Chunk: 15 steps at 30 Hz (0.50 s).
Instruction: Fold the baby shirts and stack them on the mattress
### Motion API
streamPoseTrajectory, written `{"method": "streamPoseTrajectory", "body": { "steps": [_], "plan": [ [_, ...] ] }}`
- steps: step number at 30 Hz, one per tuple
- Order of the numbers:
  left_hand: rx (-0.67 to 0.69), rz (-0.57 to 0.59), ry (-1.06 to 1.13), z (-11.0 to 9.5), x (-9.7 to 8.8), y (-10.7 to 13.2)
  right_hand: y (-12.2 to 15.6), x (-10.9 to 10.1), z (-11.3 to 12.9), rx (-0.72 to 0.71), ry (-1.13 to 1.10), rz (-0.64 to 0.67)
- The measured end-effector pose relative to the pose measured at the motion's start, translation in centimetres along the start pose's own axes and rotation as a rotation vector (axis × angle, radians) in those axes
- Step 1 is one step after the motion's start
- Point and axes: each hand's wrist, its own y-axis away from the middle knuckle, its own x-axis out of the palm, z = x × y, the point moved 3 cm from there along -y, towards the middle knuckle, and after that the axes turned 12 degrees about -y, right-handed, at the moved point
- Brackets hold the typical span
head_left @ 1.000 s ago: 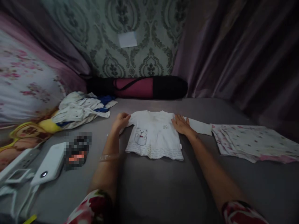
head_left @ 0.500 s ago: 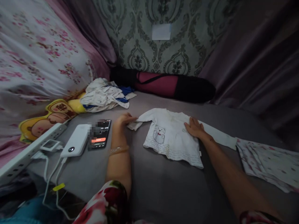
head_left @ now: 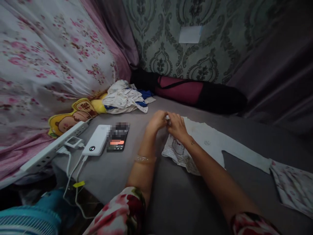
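A small white long-sleeved baby shirt (head_left: 207, 147) lies on the grey bed sheet, a bear print on its front partly covered by my right forearm. My left hand (head_left: 158, 120) has its fingers closed on the shirt's left-side sleeve, a little of the white cloth showing at the fingertips. My right hand (head_left: 176, 125) meets it there, fingers bent down over the same sleeve. Most of that sleeve is hidden behind both hands. The other sleeve stretches flat to the right, its cuff by a folded patterned garment (head_left: 293, 186).
Left of my arm lie a phone (head_left: 118, 138) and a white power bank (head_left: 96, 140), cabled near a power strip (head_left: 53, 148). Crumpled clothes (head_left: 126, 98) sit behind, by a yellow cushion (head_left: 73, 119). A long black and maroon bag (head_left: 186, 91) lies along the wall. A teal fan (head_left: 31, 215) stands lower left.
My right hand has left the shirt's chest and moved left to join my left hand at the sleeve. The sleeve is now gathered up between them. The view has turned slightly left.
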Motion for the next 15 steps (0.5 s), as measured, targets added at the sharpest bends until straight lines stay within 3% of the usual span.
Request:
{"method": "streamPoseTrajectory", "body": {
  "steps": [3,7,10,12,14,15],
  "plan": [
    [-0.018,-0.135,0.102,-0.2,0.1,-0.3,-0.9,0.3,-1.2,0.22,-0.094,-0.016],
    [-0.175,-0.25,0.372,1.6,0.2,-0.8,-1.6,0.6,-4.0,0.605,-0.5,-0.125],
    [-0.357,-0.114,0.726,3.2,0.7,-0.9,-1.8,0.5,-4.3,0.732,-0.717,-0.252],
    [-0.414,0.082,0.945,3.7,1.3,-0.8,-1.8,0.3,-3.3,0.628,-0.648,-0.273],
    [-0.435,0.196,1.062,4.3,1.7,-0.7,-1.5,0.4,-1.6,0.339,-0.511,-0.13],
    [-0.457,0.201,1.086,4.7,1.9,-0.6,-1.3,0.6,-0.8,0.175,-0.451,-0.025]
  ]
}}
